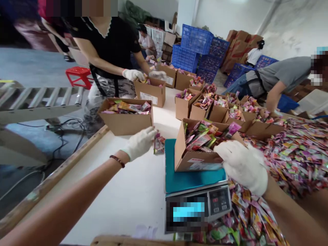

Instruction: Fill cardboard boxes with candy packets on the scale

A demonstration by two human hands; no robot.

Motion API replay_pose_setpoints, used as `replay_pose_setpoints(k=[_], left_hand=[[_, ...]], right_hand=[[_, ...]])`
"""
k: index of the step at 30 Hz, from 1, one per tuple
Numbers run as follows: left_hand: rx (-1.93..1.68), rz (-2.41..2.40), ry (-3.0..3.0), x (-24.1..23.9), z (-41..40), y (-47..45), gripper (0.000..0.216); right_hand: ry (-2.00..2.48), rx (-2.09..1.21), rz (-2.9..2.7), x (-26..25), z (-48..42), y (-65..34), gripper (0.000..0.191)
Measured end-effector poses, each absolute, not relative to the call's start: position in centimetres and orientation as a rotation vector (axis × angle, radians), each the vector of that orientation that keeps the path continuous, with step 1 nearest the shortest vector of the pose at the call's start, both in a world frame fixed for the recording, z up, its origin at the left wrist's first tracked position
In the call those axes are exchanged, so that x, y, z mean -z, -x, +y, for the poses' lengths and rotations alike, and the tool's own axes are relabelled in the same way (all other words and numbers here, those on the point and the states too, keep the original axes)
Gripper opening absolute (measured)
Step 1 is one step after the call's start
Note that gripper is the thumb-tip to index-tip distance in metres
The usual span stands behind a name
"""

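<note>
On a white packing table, gloved right hand (243, 165) gripping an open brown cardboard box (197, 159) atop a teal-topped scale (191, 179), gloved left hand (140, 141) at ten o'clock pinching colourful sachets (159, 142).

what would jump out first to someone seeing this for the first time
First the huge heap of bright sachets spilling across the right of the white table. Next, the open cardboard box full of sachets on the teal scale at centre, the gloved right hand on its front corner and the gloved left hand holding a few packets beside it.
</note>
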State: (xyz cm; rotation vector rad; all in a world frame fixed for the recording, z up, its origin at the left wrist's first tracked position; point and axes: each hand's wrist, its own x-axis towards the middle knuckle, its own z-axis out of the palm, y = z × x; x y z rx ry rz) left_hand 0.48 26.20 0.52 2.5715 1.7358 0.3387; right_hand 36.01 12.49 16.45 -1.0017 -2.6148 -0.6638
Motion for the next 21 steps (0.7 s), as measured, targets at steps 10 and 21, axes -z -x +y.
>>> replay_pose_setpoints(k=[10,21], left_hand=[[0.075,1.756,-2.428,6.8,27.2,-6.5,0.05],[0.24,2.054,-2.157,5.9,12.9,1.9,0.049]], right_hand=[[1.192,0.155,-2.146,-19.7,9.0,-41.3,0.048],[1.147,-0.015,-2.106,-19.0,11.4,-40.0,0.025]])
